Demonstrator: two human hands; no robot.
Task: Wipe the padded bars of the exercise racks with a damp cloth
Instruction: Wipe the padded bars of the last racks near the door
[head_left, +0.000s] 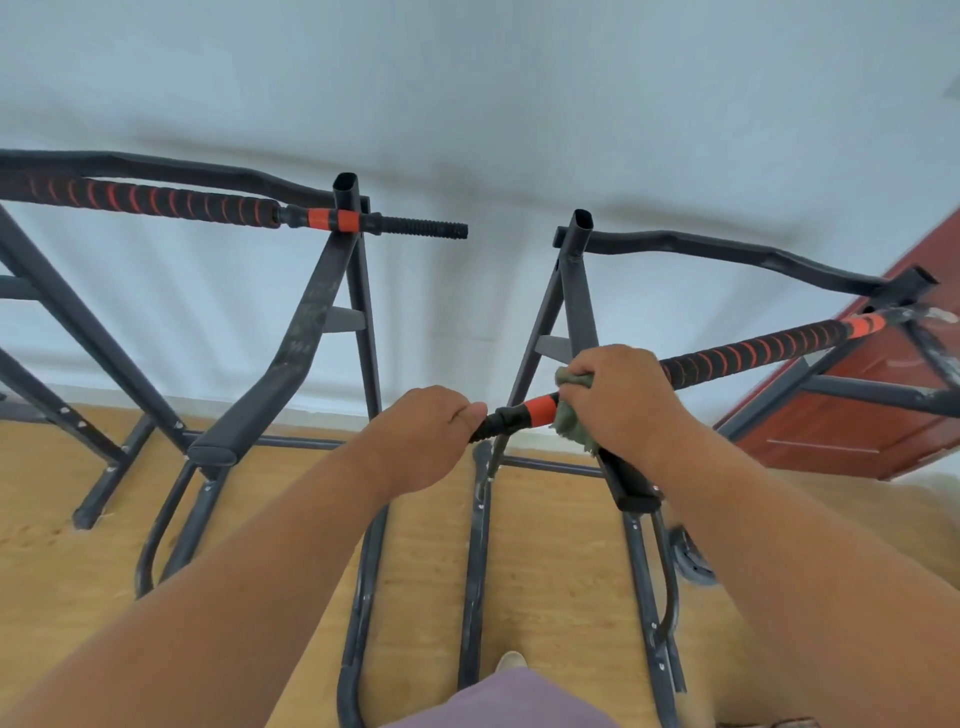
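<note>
The padded bar (748, 349) of the right-hand rack (571, 322) is being wiped at its near end, where the green cloth (571, 415) is wrapped about it and gripped by the right hand (618, 400), whose fingers are curled over cloth and bar together. The bare threaded tip of the same bar is clasped by the left hand (431, 436), fingers closed round it, so that the bar is steadied. The step is judged to be best done by keeping the cloth closed fully round the padding and drawing it along the bar toward the far orange band, with a slight twist so that the ribbed grooves are reached; the steadying hold should be kept lest the bar roll or slide in its cradle. Open room lies along the whole length of the padding, but at the far end the bar meets the rack's upright and a red-brown door (852, 415) stands just behind, so the stroke should be stopped short there. The left-hand rack (322, 291), with its own padded bar (140, 200), stands apart across a narrow gap of wooden floor (249, 499).
</note>
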